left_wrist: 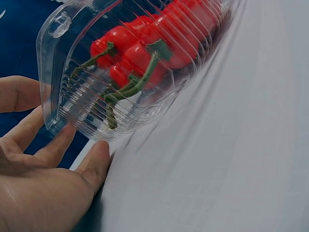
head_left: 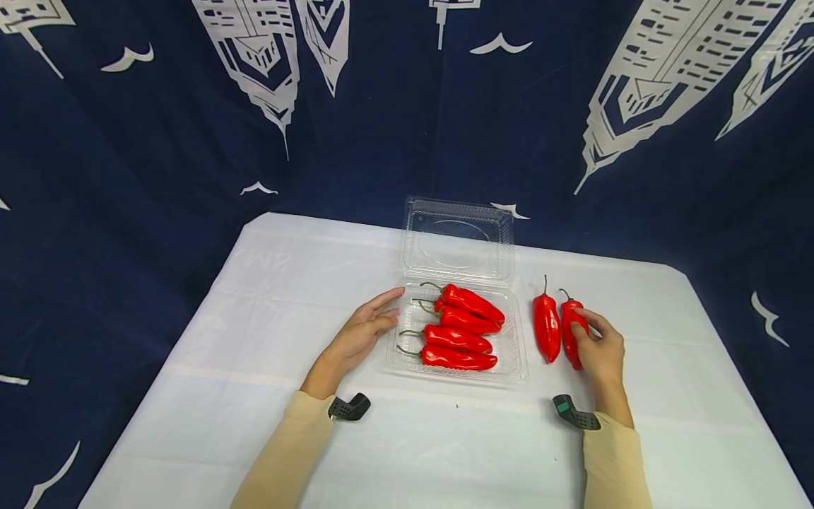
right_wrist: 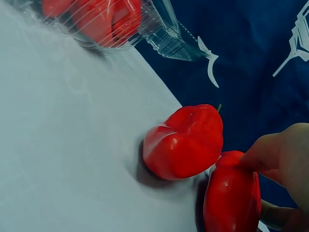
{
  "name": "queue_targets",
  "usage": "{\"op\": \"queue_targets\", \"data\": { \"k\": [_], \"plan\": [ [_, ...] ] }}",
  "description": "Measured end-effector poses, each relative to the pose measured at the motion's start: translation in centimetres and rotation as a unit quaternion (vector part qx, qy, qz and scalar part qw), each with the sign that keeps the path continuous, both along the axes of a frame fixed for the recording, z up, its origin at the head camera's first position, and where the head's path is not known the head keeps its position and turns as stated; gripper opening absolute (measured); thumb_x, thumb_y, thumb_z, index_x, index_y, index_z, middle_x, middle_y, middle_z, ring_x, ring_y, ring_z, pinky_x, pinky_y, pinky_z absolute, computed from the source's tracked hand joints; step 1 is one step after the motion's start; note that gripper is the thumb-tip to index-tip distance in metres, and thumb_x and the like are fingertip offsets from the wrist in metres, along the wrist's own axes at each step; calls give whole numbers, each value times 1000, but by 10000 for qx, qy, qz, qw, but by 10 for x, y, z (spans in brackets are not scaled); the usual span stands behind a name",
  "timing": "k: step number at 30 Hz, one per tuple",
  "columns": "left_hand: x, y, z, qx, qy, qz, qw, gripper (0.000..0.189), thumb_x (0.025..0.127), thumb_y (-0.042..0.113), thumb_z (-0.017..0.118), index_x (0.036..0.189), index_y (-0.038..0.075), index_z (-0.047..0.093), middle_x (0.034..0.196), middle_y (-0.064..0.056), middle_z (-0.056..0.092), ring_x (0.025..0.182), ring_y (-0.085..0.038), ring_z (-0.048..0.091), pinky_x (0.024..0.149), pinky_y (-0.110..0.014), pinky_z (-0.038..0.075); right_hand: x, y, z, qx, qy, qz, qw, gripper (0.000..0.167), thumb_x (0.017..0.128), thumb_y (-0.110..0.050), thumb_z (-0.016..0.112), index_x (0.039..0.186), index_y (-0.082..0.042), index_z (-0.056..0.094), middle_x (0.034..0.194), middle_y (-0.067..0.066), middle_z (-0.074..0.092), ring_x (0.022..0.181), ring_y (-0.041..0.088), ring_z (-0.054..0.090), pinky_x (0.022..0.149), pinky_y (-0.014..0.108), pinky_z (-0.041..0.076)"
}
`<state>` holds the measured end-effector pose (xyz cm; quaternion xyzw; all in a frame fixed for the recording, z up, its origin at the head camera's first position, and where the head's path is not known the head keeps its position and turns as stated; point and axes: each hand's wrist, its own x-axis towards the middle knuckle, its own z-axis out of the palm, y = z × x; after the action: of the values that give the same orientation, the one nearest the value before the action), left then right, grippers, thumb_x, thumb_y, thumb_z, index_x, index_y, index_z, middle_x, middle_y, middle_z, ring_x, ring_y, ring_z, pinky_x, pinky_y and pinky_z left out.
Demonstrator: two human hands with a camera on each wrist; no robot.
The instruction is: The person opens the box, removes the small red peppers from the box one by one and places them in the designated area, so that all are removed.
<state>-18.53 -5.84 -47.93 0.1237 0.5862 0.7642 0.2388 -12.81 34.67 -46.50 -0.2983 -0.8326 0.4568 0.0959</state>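
Nearest to me are my two light sleeves [head_left: 286, 452], above the near part of the white tabletop [head_left: 458, 445]. Beyond the right sleeve, my right hand [head_left: 603, 353] has its fingers [right_wrist: 265, 152] closed around the right pepper [right_wrist: 229, 198], thumb on one side and fingers on the other. This pepper lies on the tabletop, to the right of the box [head_left: 511, 346], with its stem at the far end. Just beside it, on the left, lies the left pepper [head_left: 547, 329], which I do not hold; whether the two touch, I cannot tell.

My left hand [head_left: 357, 339] is at the left side of the box, with the fingers spread and almost straight, touching its wall but not gripping anything. In the box the peppers [head_left: 472, 320] lie across, stems to the left; I count at least four.

The step in hand, as I judge it, is to take a firm hold of the right pepper. The next move calls for a gentle lift, without pushing the left pepper, while the left hand steadies the light box.

On the far side, the clear lid [head_left: 458, 244] is open, and behind it hangs the dark blue cloth [head_left: 381, 141] with white figures.
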Motion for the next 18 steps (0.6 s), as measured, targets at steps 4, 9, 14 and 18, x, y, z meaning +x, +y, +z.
{"op": "queue_targets", "data": {
  "k": [4, 9, 14, 18],
  "plan": [
    [0, 0, 0, -31, 0, 12, 10000, 66, 93, -4, 49, 156, 11, 35, 166, -5, 22, 152, -33, 22, 123, -44, 21, 0, -2, 0, 102, 17, 85, 9999, 42, 102, -22, 52, 143, -15, 56, 153, 10, 47, 131, 30, 56, 82, 12, 53],
    [0, 0, -1, -60, -43, 58, 10000, 65, 93, -4, 49, 155, 12, 38, 164, -4, 25, 151, -31, 24, 122, -43, 22, -1, -3, -1, 81, 18, 163, 9998, 42, 103, -22, 51, 144, -14, 55, 154, 11, 46, 135, 30, 54, 100, 33, 50],
    [0, 0, -1, -39, -15, 13, 10000, 65, 93, -4, 49, 155, 12, 37, 165, -5, 22, 152, -33, 22, 123, -44, 21, -1, -4, 0, 55, -21, 233, 9997, 43, 103, -22, 51, 146, -14, 53, 155, 11, 45, 136, 30, 52, 104, 42, 46],
    [0, 0, 0, -35, -13, -1, 10000, 66, 93, -4, 49, 155, 12, 36, 166, -5, 21, 152, -33, 21, 123, -44, 21, -1, -4, 1, 71, -65, 233, 9997, 44, 103, -24, 51, 147, -15, 51, 155, 10, 44, 136, 30, 53, 103, 42, 48]
  ]
}}
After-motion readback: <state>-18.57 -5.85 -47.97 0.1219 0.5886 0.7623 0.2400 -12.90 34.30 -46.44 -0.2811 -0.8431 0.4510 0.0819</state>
